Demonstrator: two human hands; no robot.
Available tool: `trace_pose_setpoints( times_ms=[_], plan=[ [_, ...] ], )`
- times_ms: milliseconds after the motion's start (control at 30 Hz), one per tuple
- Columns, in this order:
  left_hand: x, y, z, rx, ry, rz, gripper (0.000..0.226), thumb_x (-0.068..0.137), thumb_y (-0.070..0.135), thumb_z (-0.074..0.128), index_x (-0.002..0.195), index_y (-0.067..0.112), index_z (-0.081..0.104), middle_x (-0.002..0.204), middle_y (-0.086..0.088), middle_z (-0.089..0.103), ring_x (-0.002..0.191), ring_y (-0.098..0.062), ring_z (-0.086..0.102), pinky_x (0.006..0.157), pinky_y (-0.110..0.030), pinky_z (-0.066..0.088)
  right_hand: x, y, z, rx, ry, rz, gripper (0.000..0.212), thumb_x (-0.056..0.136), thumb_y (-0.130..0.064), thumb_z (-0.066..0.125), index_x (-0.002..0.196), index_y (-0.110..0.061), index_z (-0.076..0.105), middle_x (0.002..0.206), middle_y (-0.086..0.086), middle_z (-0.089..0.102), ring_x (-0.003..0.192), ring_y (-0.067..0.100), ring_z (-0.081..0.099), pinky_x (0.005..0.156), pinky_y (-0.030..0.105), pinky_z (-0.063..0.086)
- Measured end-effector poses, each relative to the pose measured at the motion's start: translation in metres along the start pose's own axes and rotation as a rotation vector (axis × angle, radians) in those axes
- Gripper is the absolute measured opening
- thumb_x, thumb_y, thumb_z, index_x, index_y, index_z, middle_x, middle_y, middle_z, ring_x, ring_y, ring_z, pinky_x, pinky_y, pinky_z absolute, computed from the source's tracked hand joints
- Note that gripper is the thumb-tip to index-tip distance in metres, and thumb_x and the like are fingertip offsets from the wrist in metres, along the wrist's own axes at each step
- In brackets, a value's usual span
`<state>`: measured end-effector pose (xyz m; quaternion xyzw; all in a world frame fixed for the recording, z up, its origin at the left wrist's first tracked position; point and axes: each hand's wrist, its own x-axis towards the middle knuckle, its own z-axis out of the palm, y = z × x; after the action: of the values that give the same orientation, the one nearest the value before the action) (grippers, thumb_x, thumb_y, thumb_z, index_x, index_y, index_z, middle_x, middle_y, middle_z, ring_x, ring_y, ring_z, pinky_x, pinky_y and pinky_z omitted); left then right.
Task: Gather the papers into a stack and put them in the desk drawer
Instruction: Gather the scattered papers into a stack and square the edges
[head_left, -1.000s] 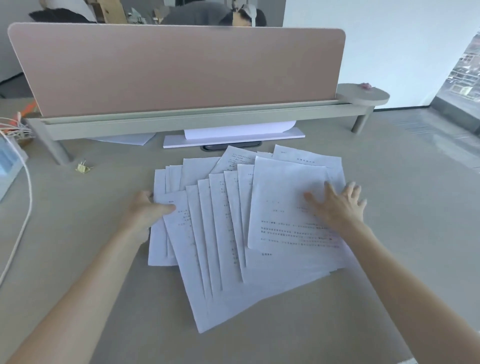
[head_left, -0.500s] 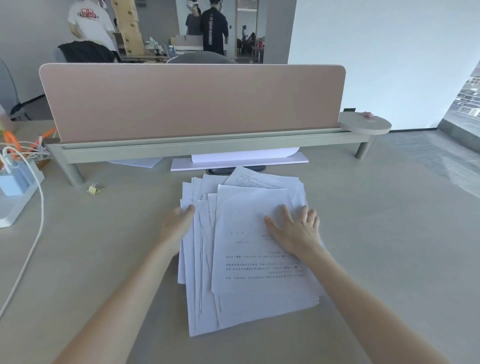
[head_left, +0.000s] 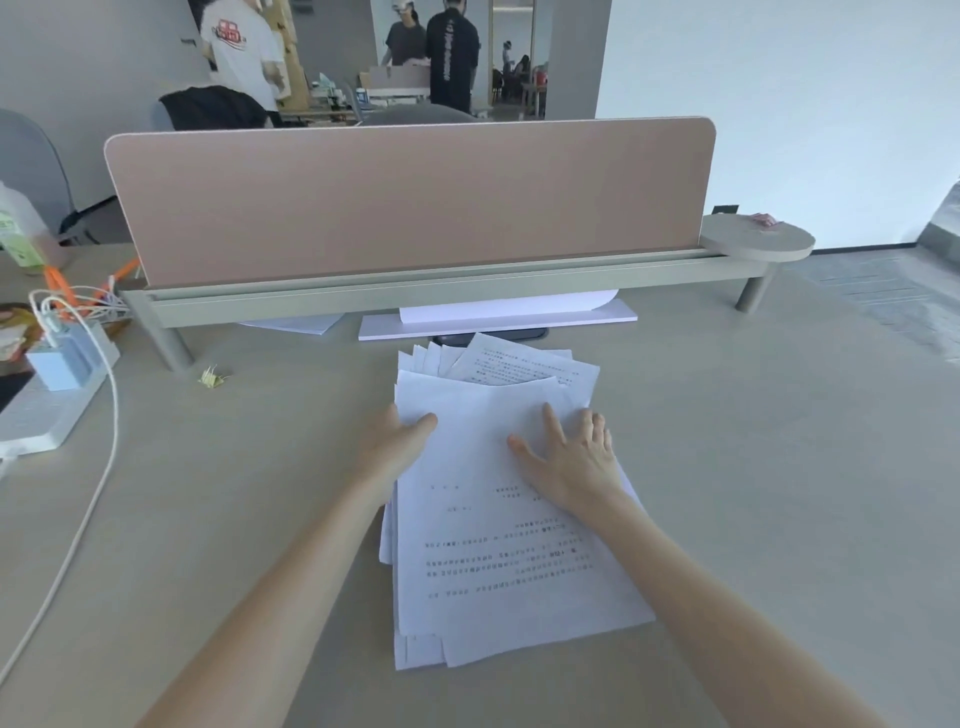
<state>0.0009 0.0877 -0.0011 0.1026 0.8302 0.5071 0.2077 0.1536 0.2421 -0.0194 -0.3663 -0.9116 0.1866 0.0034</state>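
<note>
The papers (head_left: 498, 571), white printed sheets, lie in a rough, uneven pile at the middle of the beige desk (head_left: 753, 467). Several corners fan out at the pile's far end and left side. My left hand (head_left: 395, 441) is at the pile's upper left edge, thumb on the top sheet, fingers hidden at the edge. My right hand (head_left: 571, 467) lies flat on the top sheet with its fingers spread. No desk drawer is in view.
A pink divider panel (head_left: 405, 202) on a grey rail stands across the back of the desk. White sheets (head_left: 498, 319) lie under the rail. A power strip (head_left: 47, 400) with a white cable (head_left: 88, 509) is at left, near a yellow clip (head_left: 212, 376). People stand beyond the divider.
Both hands have moved toward each other, pushing the wide fan of sheets into a narrow pile. The view has tilted up, showing more of the room behind.
</note>
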Motion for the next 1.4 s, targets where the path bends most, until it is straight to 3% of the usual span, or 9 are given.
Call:
trace_pose_setpoints(
  times_ms=[167, 333, 467, 733, 800, 867, 1000, 1167, 1400],
  plan=[
    [0.007, -0.002, -0.003, 0.002, -0.01, 0.031, 0.019, 0.084, 0.027, 0.062, 0.091, 0.016, 0.049, 0.086, 0.001, 0.053, 0.074, -0.017, 0.052, 0.06, -0.03, 0.037, 0.002, 0.019, -0.02, -0.086, 0.091, 0.105, 0.068, 0.095, -0.069, 0.031, 0.146, -0.026, 0.039, 0.149, 0.011, 0.046, 0.136, 0.035, 0.039, 0.104, 0.046, 0.032],
    [0.003, 0.004, 0.007, -0.12, -0.09, -0.013, 0.056, 0.068, 0.037, 0.071, 0.118, 0.016, 0.054, 0.113, 0.001, 0.062, 0.108, -0.02, 0.06, 0.093, -0.038, 0.049, -0.004, 0.017, -0.02, 0.0, 0.06, 0.058, 0.063, 0.098, -0.061, 0.036, 0.147, -0.022, 0.041, 0.142, 0.007, 0.056, 0.13, 0.036, 0.039, 0.1, 0.043, 0.035],
    [-0.002, 0.007, 0.016, -0.141, -0.052, -0.02, 0.029, 0.088, 0.019, 0.068, 0.079, 0.019, 0.04, 0.082, 0.005, 0.042, 0.073, -0.009, 0.046, 0.061, -0.025, 0.037, -0.002, 0.015, -0.027, 0.221, 0.0, 0.042, 0.059, 0.102, -0.045, 0.04, 0.154, -0.018, 0.032, 0.145, 0.009, 0.056, 0.137, 0.036, 0.038, 0.1, 0.038, 0.028],
    [0.002, 0.0, 0.002, -0.236, -0.122, -0.124, 0.05, 0.077, 0.018, 0.076, 0.118, 0.005, 0.051, 0.115, -0.003, 0.057, 0.111, -0.025, 0.052, 0.09, -0.036, 0.041, -0.007, 0.031, -0.035, 0.721, 0.018, 0.187, 0.064, 0.09, -0.015, 0.059, 0.151, -0.017, 0.038, 0.135, 0.009, 0.062, 0.121, 0.033, 0.061, 0.103, 0.049, 0.051],
    [0.003, -0.002, -0.001, -0.223, -0.137, -0.127, 0.059, 0.074, 0.02, 0.079, 0.125, 0.004, 0.054, 0.13, -0.005, 0.056, 0.117, -0.024, 0.052, 0.095, -0.036, 0.039, -0.005, 0.033, -0.033, 0.809, 0.038, 0.225, 0.039, 0.091, -0.007, 0.06, 0.128, -0.006, 0.05, 0.113, 0.009, 0.066, 0.109, 0.033, 0.066, 0.098, 0.049, 0.054],
    [0.003, -0.002, -0.005, -0.228, -0.153, -0.137, 0.053, 0.08, 0.017, 0.077, 0.125, 0.003, 0.054, 0.129, -0.003, 0.057, 0.113, -0.021, 0.052, 0.09, -0.032, 0.036, -0.003, 0.035, -0.032, 0.894, 0.053, 0.241, 0.014, 0.088, -0.001, 0.061, 0.101, 0.001, 0.054, 0.101, 0.013, 0.071, 0.095, 0.03, 0.069, 0.093, 0.05, 0.057],
    [-0.006, 0.007, -0.014, -0.263, -0.247, -0.075, 0.028, 0.089, 0.005, 0.067, 0.117, 0.006, 0.064, 0.106, -0.003, 0.071, 0.09, -0.015, 0.066, 0.07, -0.019, 0.049, 0.0, 0.033, -0.031, 0.963, 0.012, 0.203, 0.02, 0.086, -0.001, 0.061, 0.098, 0.012, 0.071, 0.106, 0.033, 0.073, 0.076, 0.027, 0.068, 0.074, 0.041, 0.056],
    [-0.015, 0.012, -0.025, -0.437, -0.369, 0.078, 0.04, 0.089, 0.005, 0.064, 0.127, 0.018, 0.065, 0.124, -0.007, 0.072, 0.119, -0.03, 0.065, 0.099, -0.046, 0.051, -0.005, 0.027, -0.038, 1.089, -0.084, 0.128, 0.024, 0.091, -0.008, 0.067, 0.109, 0.006, 0.073, 0.109, 0.023, 0.077, 0.097, 0.037, 0.076, 0.09, 0.051, 0.06],
    [-0.039, 0.047, -0.042, -0.591, -0.473, 0.244, 0.044, 0.091, 0.001, 0.059, 0.133, 0.014, 0.06, 0.126, -0.01, 0.07, 0.104, -0.027, 0.071, 0.081, -0.04, 0.06, -0.005, 0.018, -0.053, 1.372, -0.384, 0.132, 0.043, 0.094, -0.028, 0.068, 0.128, -0.003, 0.067, 0.124, 0.015, 0.074, 0.12, 0.034, 0.069, 0.103, 0.048, 0.052]
  ],
)
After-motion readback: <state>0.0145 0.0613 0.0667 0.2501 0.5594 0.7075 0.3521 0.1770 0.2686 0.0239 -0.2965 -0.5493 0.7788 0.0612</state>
